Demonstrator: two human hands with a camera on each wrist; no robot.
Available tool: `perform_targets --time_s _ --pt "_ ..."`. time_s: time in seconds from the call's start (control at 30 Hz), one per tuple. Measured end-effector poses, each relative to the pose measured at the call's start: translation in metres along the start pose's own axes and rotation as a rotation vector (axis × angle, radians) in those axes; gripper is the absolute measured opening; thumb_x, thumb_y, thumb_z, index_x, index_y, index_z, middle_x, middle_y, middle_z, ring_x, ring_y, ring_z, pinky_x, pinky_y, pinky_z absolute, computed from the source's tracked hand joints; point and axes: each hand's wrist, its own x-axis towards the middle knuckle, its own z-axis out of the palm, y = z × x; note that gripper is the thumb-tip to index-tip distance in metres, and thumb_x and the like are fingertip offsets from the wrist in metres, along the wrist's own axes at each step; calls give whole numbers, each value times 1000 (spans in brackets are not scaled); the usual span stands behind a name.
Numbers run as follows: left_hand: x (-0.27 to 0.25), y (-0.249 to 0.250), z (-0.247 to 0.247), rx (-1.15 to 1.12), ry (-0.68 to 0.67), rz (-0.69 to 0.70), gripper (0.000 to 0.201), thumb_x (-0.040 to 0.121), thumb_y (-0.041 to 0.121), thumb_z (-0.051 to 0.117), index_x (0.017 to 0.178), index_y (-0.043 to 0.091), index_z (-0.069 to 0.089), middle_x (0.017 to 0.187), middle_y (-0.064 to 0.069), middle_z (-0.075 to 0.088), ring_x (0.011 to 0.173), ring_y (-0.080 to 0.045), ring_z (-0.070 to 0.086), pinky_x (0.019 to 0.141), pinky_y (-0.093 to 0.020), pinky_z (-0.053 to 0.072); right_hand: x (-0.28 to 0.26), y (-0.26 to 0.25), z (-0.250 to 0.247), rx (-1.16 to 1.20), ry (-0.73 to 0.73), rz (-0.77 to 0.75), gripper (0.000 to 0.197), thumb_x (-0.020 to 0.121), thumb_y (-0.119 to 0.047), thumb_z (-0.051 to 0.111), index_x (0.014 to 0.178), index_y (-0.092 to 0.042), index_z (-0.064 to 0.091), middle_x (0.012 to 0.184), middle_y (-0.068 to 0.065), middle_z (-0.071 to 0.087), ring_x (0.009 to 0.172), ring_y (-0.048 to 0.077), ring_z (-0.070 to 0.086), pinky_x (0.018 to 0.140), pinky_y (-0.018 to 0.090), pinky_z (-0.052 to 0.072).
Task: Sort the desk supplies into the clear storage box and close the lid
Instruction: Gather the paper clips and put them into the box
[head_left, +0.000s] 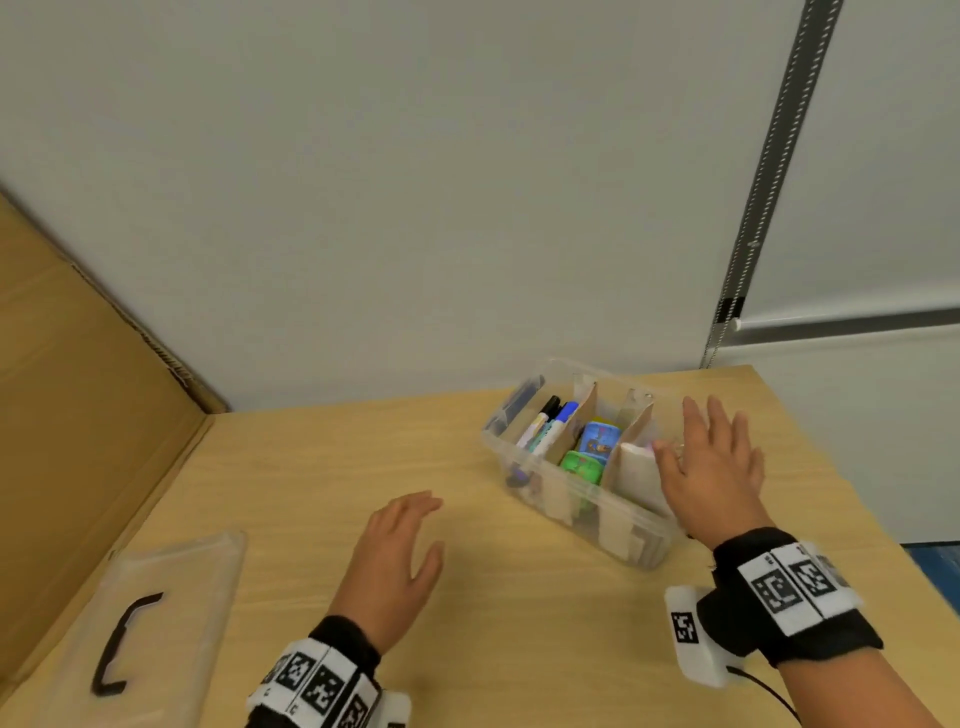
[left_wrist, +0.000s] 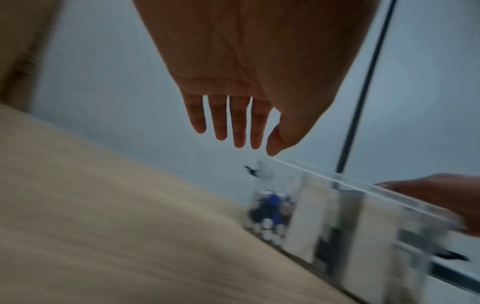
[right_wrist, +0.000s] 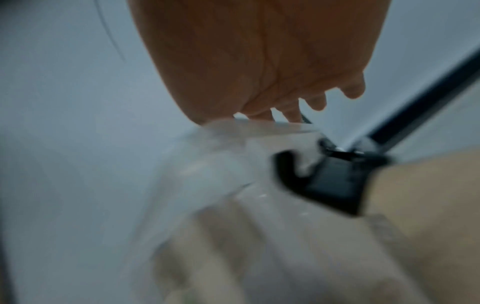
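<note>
2 flat, empty hands (head_left: 395, 551) (head_left: 711, 467) beside box (head_left: 597, 499)

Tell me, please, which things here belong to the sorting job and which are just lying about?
Job: storage box, markers, tape rolls, lid, left hand, right hand.
Lying about: cardboard sheet, wall rail.

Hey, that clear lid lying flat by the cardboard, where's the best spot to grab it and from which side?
Probably the black handle on top of the clear lid, taken from above. The lid lies flat on the desk, so its thin edges offer little purchase, while the handle bows up and fingers can hook under it. The left hand is nearer.
</note>
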Motion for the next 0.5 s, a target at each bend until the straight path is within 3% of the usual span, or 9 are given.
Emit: perform_targets --time_s 0.13,0.23,0.4,0.5 --pt "-24 -77 -34 115 23 -207 46 93 34 51 137 28 40 142 7 40 130 -13 35 109 -31 32 -36 -54 20 -17 95 -226 60 95 -31 44 149 -16 22 160 6 9 148 27 -5 119 48 4" --pt "-43 -121 -56 135 54 -378 46 93 35 50 137 29 39 142 8 39 131 -15 34 108 -33 32 -64 -102 57 -12 71 -467 54 92 -28 46 143 -14 35 155 10 23 146 29 9 117 41 11" --pt "-77 -190 -76 152 29 -653 57 90 38 49 143 28 31 152 2 27 138 -23 26 115 -40 25 -105 -181 137 34 -337 -683 49 96 -32 43 143 -26 30 158 -3 8 147 18 0 117 29 10" --pt "-92 -225 -87 111 52 -840 62 88 40 48 145 26 27 156 -2 18 142 -28 17 117 -48 17 -122 -224 183 59 -555 -727 48 97 -29 41 144 -23 31 157 -4 11 145 14 9 114 22 11"
